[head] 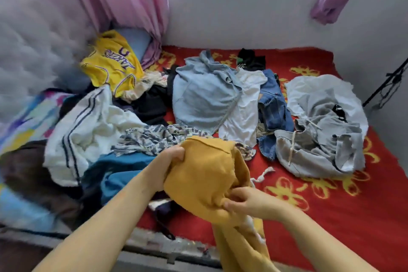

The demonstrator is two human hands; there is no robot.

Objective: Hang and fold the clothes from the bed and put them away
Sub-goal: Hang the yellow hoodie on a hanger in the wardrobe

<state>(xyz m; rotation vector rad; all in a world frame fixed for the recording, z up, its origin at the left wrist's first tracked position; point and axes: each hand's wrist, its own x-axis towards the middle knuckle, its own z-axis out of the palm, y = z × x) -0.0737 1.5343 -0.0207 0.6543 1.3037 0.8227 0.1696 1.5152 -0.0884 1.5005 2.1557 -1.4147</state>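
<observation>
A mustard-yellow garment (203, 179) with a white drawstring hangs above the bed's near edge. My left hand (170, 161) grips its upper left edge, fingers curled over the cloth. My right hand (245, 202) pinches the fabric lower down on the right, and the rest of the garment hangs down below it. More clothes lie strewn over the red flowered blanket (331, 201): a yellow basketball jersey (112, 64), a white striped garment (88, 130), a light blue hoodie (198, 97), a white shirt (245, 112), blue jeans (273, 108), a grey hoodie (320, 130).
A tufted grey headboard (28, 46) stands at the left, with pink curtains (123, 0) and a window behind the bed. A white wall runs along the far and right sides. A black stand (388, 84) leans at the right. Teal and dark clothes (123, 174) lie near the front left.
</observation>
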